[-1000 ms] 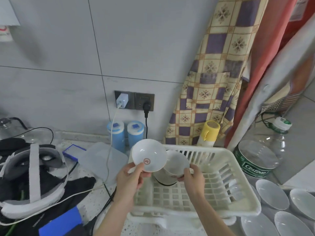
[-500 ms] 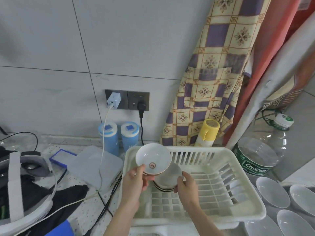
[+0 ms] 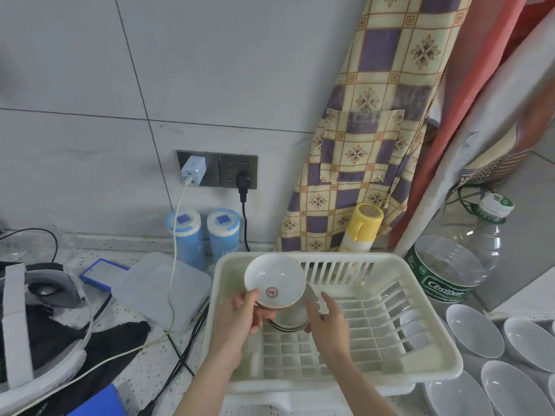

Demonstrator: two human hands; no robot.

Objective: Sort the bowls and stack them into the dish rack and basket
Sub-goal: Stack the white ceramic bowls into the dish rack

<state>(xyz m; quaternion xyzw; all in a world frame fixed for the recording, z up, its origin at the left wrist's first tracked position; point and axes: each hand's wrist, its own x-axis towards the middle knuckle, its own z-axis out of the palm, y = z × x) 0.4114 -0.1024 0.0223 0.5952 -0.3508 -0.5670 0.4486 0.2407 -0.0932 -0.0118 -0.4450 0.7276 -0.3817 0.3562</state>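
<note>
Small white bowl with red emblem and gold rim [image 3: 274,282] is in my left hand [image 3: 244,315], thumb on the near rim, fingers curled under it; bowl is tilted, its inside facing me. It sits just above and partly over the bowl stack [image 3: 290,318] standing in the back-left corner of the white dish rack [image 3: 426,367]. So the held bowl lies straight above the stack, slightly left of it; judged next move is lowering it level onto the stack, mouth up.

My right hand [image 3: 326,321] is at the stack's right side, fingers mostly straight and spread, touching or nearly touching the stack wall; contact I cannot tell for sure. It holds nothing. Left hand is the one doing the placing, right looks like it steadies.

Outward from the dish rack: plain white bowls [image 3: 474,330] lie loose on the table to its right, unsorted. Large water bottle [image 3: 450,265] behind right corner, yellow-capped spray can [image 3: 362,229] behind the back wall, two blue canisters [image 3: 204,235] behind left.
</note>
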